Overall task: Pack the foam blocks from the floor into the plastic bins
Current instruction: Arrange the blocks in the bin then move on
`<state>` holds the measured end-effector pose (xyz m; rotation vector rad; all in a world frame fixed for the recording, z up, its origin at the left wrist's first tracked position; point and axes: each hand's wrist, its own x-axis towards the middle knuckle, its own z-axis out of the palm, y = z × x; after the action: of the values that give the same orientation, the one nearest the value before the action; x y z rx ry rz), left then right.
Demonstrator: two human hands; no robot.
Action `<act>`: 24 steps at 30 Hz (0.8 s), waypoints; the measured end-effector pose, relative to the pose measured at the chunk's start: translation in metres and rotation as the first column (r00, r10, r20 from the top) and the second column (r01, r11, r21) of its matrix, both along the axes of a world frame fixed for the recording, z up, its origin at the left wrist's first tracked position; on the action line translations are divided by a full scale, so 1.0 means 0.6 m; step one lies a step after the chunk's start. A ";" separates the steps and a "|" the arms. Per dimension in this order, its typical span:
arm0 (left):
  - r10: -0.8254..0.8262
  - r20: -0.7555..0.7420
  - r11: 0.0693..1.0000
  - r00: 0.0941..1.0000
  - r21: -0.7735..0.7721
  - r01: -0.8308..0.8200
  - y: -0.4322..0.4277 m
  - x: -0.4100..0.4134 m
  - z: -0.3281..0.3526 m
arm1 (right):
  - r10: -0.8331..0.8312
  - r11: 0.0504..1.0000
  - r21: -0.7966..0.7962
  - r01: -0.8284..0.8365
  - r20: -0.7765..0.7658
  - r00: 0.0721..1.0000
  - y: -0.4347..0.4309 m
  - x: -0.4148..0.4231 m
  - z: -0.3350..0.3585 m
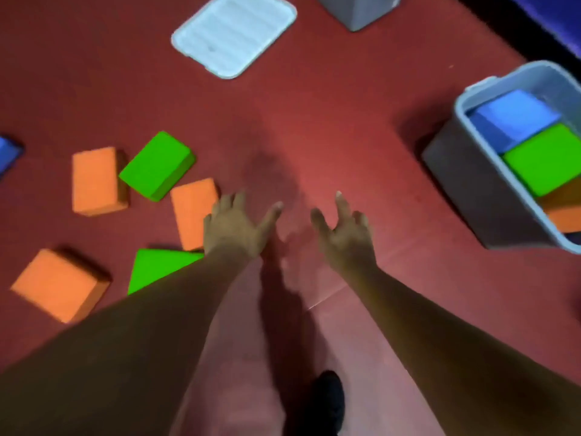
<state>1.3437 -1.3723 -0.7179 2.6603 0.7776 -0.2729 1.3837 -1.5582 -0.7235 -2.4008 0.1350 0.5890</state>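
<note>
Several foam blocks lie on the red floor at the left: an orange block [94,180], a green block [157,166], a second orange block [191,209], a third orange block [58,284] and a green block [157,265] partly hidden under my left forearm. A blue block [8,154] shows at the left edge. My left hand [235,228] hovers with spread fingers over the right end of the second orange block, holding nothing. My right hand [344,234] is empty with loose fingers above bare floor. A grey plastic bin [465,174] at the right holds blue, green and orange blocks.
A pale bin lid [234,34] lies flat on the floor at the top centre. A second grey bin [358,11] stands at the top edge. My dark shoe [328,401] shows at the bottom. A dark blue surface borders the top right corner.
</note>
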 end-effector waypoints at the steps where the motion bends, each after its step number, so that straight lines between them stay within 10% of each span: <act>1: 0.059 -0.009 0.998 0.998 0.014 -0.059 0.045 -0.045 -0.003 | 0.054 0.998 -0.014 -0.054 0.014 0.998 0.049 -0.032 -0.005; 24: 0.645 -0.127 0.759 0.754 -0.008 -0.651 0.681 -0.943 -0.073 | 0.721 0.676 -0.175 -0.716 -0.046 0.691 0.811 -0.733 -0.079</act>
<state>0.7778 -0.9636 -0.7617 2.1571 1.6432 -0.2526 0.9440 -1.0714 -0.7712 -2.5907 -0.8627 0.9223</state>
